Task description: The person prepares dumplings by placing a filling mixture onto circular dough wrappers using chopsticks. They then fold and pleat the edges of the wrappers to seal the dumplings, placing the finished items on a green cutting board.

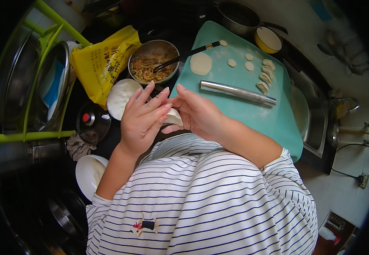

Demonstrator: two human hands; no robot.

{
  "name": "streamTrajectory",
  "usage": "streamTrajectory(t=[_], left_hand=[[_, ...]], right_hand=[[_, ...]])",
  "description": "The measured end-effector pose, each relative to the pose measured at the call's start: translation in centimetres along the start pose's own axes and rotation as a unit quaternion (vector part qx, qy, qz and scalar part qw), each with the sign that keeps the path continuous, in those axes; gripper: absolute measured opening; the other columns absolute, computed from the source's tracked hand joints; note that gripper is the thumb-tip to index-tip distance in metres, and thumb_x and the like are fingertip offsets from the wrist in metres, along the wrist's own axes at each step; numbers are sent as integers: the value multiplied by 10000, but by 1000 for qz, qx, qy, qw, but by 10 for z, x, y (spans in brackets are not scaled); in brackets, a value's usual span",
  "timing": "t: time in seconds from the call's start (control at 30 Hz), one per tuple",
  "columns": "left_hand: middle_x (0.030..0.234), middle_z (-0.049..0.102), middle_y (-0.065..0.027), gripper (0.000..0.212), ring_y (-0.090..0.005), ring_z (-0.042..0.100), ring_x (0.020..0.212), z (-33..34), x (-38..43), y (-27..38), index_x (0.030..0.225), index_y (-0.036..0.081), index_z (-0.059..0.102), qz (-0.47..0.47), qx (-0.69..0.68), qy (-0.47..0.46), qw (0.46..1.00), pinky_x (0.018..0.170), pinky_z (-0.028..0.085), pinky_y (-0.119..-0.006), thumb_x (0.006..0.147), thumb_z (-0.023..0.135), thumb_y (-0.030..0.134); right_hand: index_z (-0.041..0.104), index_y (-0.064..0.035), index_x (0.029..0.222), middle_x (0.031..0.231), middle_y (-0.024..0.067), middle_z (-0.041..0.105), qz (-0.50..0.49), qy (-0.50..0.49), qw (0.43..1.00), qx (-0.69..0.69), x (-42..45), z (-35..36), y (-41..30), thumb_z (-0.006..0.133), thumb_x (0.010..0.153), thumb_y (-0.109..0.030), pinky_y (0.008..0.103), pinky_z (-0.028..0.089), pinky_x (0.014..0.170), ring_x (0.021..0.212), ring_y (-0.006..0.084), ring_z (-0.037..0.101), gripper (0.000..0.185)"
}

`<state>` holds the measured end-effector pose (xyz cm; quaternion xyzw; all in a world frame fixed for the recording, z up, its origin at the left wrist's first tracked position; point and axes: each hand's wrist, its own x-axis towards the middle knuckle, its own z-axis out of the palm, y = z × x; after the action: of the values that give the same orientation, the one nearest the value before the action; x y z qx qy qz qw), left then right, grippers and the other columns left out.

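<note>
A folded white dumpling [174, 117] is held between my left hand [141, 124] and my right hand [200, 114], in front of my striped shirt. The fingers of both hands close around its edges and partly hide it. To the right, a steel rolling pin [238, 93] lies on a teal mat [251, 122]. Beyond the pin are a flat round dough wrapper [200, 63], several small dough discs [249, 66] and a row of folded dumplings [265, 78]. Ahead of my hands stands a metal bowl of chopped filling [151, 68] with black chopsticks [184, 57] resting across it.
A bowl of flour [122, 95] touches a yellow plastic bag [103, 63]. Left are a glass lid [93, 122], a crumpled cloth [80, 146], a white bowl [88, 175] and a green dish rack [31, 136]. A pan [238, 16], yellow bowl [268, 40] and sink [318, 127] lie beyond or beside the mat.
</note>
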<state>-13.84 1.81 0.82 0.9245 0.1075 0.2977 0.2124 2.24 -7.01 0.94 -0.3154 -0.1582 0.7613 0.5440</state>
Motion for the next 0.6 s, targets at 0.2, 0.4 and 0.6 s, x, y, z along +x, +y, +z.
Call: streamTrajectory(t=[0.2,0.4,0.6], left_hand=[[1272,482,-203,430,-390,415,1210,11,7,2,1201,-30,508,20,-95,44,994,1001,312,-436,910,464,285],[1183,557,-174,294,-337,486,1153,24,3,8,1103,-36,572,-56,-142,29,988,986,350,-395,859,519,119],[1078,614,-164,247,-320,554,1058,35,13,21,1020,-40,606,-60,-162,-19,985,940,401,-382,786,553,20]], right_hand=[[478,31,1141,979,92,582,-5,2,1000,-3,-17,-24,-9,632,824,-220,258,504,656,805,181,619,433],[469,14,1163,960,89,585,-138,193,952,-194,-51,-120,-35,667,707,-9,234,448,582,769,147,604,497],[550,-62,1089,1023,143,595,-165,438,633,-617,-55,-232,-72,620,747,-118,339,474,748,883,291,589,353]])
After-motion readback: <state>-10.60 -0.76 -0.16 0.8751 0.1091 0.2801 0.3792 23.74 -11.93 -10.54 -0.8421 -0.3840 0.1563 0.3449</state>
